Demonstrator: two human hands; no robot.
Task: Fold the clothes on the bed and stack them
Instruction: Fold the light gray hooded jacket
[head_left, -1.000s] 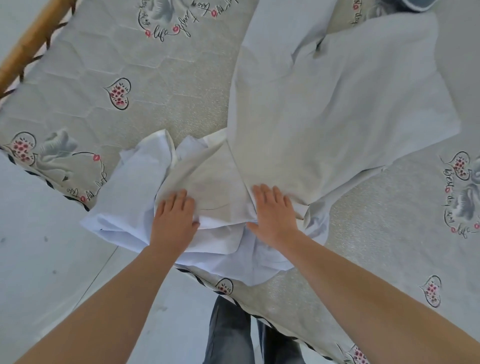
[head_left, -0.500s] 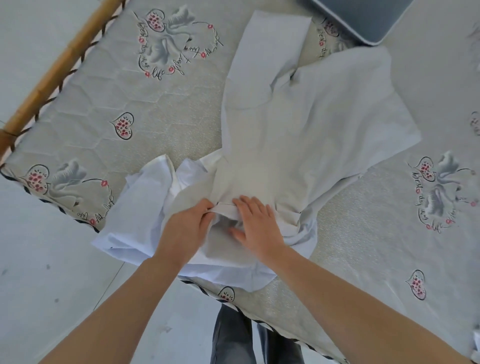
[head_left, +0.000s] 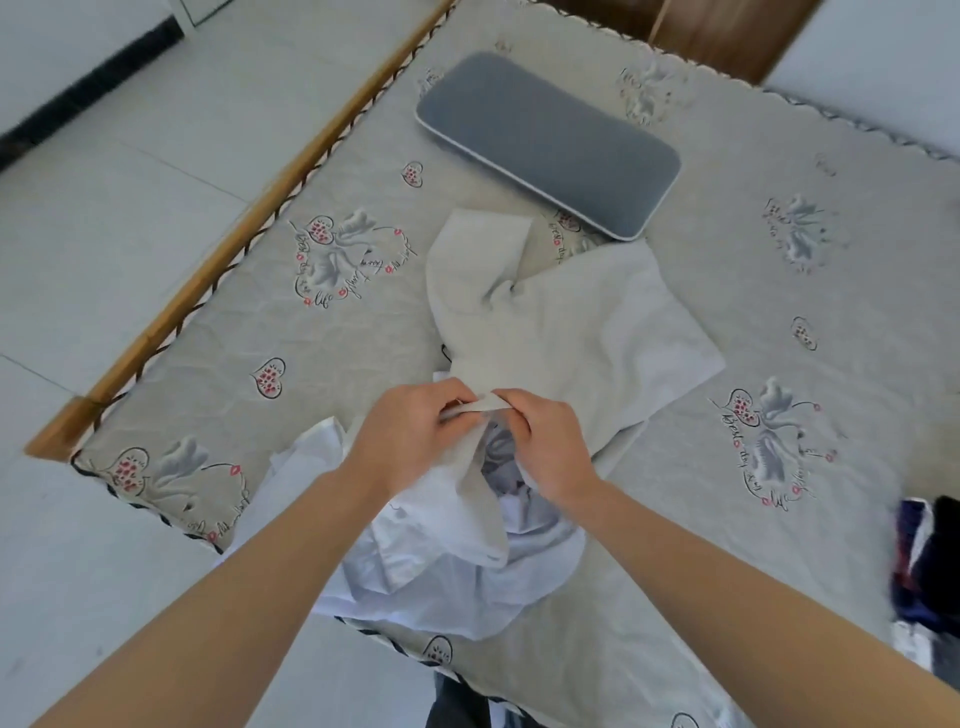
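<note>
A pale grey garment (head_left: 571, 332) lies spread on the mattress (head_left: 332, 332), one narrow part reaching toward the pillow. My left hand (head_left: 410, 436) and my right hand (head_left: 545, 447) pinch its near edge together and hold that edge lifted off the bed. Beneath and in front of my hands lies a crumpled white shirt (head_left: 452, 582), part of it hanging over the bed's front edge. A loose flap of the grey garment droops between my wrists.
A grey pillow (head_left: 550, 145) lies at the far side of the bed. Dark clothes (head_left: 930, 566) are piled at the right edge. A wooden bed rail (head_left: 218, 260) runs along the left, with tiled floor beyond it.
My hands went from pressing flat on the cloth to pinching the grey garment's near edge and lifting it. The view tilted up, bringing the pillow and the dark clothes into sight.
</note>
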